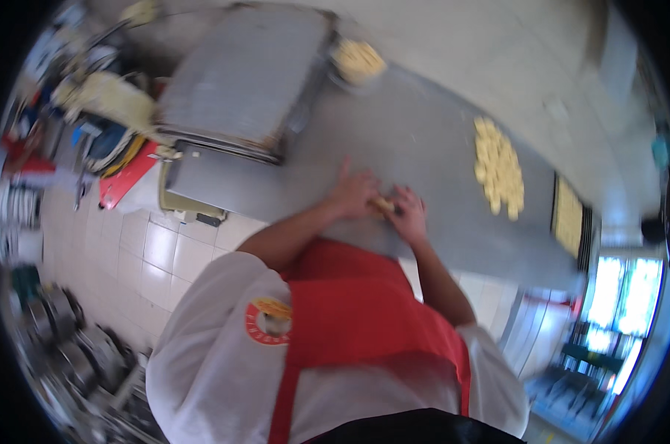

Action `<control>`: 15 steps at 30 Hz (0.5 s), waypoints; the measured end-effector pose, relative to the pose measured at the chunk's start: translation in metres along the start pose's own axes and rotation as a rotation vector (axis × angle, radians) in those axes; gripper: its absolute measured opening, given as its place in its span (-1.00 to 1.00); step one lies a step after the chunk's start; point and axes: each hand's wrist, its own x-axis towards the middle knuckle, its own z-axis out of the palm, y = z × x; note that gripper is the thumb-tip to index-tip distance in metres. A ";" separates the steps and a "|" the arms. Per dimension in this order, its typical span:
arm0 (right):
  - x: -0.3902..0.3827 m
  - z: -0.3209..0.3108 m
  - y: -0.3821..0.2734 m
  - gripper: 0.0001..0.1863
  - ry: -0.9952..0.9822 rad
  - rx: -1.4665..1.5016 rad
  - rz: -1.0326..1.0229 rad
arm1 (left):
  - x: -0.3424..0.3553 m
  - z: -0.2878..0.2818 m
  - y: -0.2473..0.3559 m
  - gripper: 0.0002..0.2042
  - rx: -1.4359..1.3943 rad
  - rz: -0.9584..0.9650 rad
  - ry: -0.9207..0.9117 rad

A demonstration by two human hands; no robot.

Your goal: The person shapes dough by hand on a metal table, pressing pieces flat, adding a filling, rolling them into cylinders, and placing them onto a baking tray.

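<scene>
Over the near side of the steel table, my left hand (355, 194) and my right hand (409, 213) meet at the fingertips. Between them is a small tan piece (381, 203), perhaps dough, with a dark spot at its right end; blur hides its exact kind. My left hand has one finger pointing away from me while the others reach the piece. The fingers of my right hand curl round its other end. Off to the right, several pale yellow dough pieces (497, 170) lie close together on the table.
Stacked metal baking trays (246, 74) cover the table's far left. A bowl of pale strips (358, 61) stands beside them. A dark-edged tray (556, 203) of pale pieces is at the right end of the steel table (416, 126). Metal pots (76, 348) sit lower left.
</scene>
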 end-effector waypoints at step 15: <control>0.005 -0.001 -0.019 -0.54 0.059 0.023 0.058 | -0.003 0.011 -0.023 -0.56 0.092 0.023 0.177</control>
